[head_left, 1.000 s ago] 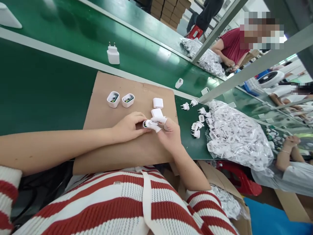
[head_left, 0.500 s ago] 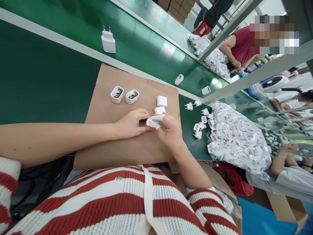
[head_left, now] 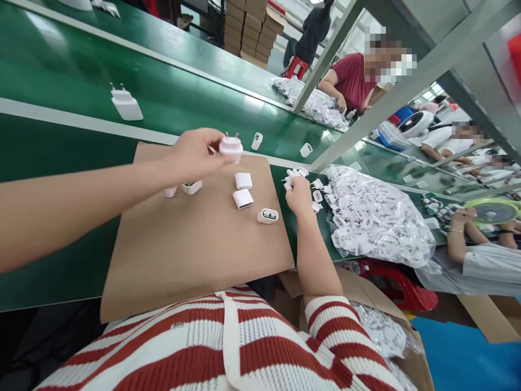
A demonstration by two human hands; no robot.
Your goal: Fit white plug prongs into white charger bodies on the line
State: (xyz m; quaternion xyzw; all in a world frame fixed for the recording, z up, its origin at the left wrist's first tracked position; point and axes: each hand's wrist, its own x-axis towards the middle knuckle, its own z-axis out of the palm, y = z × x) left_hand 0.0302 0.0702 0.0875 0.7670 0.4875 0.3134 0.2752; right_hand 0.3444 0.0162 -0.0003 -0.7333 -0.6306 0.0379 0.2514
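Observation:
My left hand (head_left: 194, 153) is raised above the far edge of the cardboard sheet (head_left: 195, 244) and pinches a white assembled charger (head_left: 230, 147) with two pins pointing up. My right hand (head_left: 300, 195) rests on the green belt just right of the cardboard, fingers curled among several loose white plug caps (head_left: 315, 187); whether it holds one is hidden. On the cardboard lie three white charger bodies (head_left: 244, 198), one open end showing green. Two more open shells (head_left: 191, 188) sit under my left hand.
A large clear bag of white plug parts (head_left: 378, 217) lies right of my right hand. A finished charger (head_left: 127, 104) and two small parts (head_left: 256, 140) sit on the far green belt. Other people work across and to the right. A cardboard box (head_left: 391, 336) stands by my right knee.
Both hands were together pressing a charger over the cardboard. Now the left hand has lifted the assembled charger up and away, and the right hand has moved right to the loose caps.

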